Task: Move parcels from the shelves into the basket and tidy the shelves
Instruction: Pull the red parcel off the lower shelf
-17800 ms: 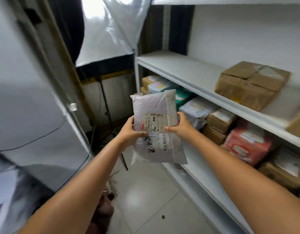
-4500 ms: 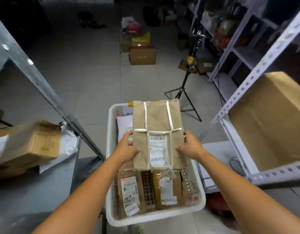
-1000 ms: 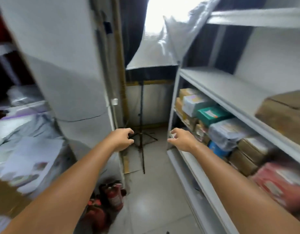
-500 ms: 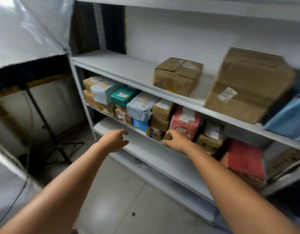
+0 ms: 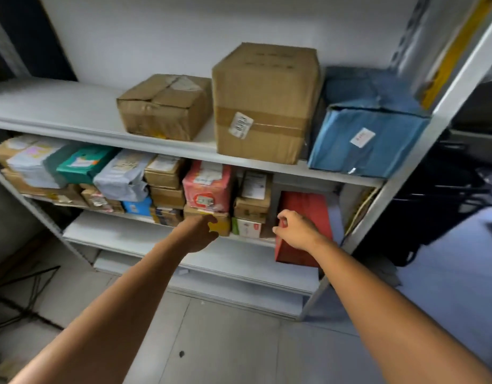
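Standing red parcel (image 5: 305, 206) — flat, plain-faced

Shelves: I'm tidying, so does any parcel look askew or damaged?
The red box by the right hand sits forward of and lower than its neighbours. The small brown box on the upper shelf has a crumpled top.

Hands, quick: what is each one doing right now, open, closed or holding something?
Left hand: fingers curled at the small brown box; grip cannot be told.
Right hand: pinches the left edge of the red box.
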`<state>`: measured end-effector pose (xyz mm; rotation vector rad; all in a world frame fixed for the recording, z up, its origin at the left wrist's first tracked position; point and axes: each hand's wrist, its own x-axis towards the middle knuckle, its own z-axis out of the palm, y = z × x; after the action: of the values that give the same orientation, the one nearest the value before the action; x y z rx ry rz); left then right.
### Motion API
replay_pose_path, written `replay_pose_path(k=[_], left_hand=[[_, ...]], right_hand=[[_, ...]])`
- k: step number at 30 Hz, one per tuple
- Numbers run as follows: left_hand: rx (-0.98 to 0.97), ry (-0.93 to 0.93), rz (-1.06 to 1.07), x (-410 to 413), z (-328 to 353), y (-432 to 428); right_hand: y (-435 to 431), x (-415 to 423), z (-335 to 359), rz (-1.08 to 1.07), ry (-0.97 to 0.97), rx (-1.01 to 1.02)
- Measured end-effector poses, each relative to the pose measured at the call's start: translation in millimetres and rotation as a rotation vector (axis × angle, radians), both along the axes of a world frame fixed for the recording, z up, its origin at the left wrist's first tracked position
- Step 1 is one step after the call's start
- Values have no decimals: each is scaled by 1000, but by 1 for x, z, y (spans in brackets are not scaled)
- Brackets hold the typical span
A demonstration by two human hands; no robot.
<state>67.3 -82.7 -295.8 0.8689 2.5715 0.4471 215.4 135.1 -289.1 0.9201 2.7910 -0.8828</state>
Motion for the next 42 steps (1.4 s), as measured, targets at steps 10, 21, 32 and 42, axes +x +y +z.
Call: replay_pose_path(k=[10, 21, 32, 42], left_hand=[[52, -138, -101, 34, -54, 125], [196, -399, -33, 13, -135, 199], [416, -735, -17, 21, -136, 192], [590, -825, -21, 37, -84, 155]], right_hand=[[87, 48, -45, -262, -16, 21], [126, 42, -116, -554, 13, -245], [111, 33, -128, -624, 167, -349], [78, 60, -66, -670, 346, -438]])
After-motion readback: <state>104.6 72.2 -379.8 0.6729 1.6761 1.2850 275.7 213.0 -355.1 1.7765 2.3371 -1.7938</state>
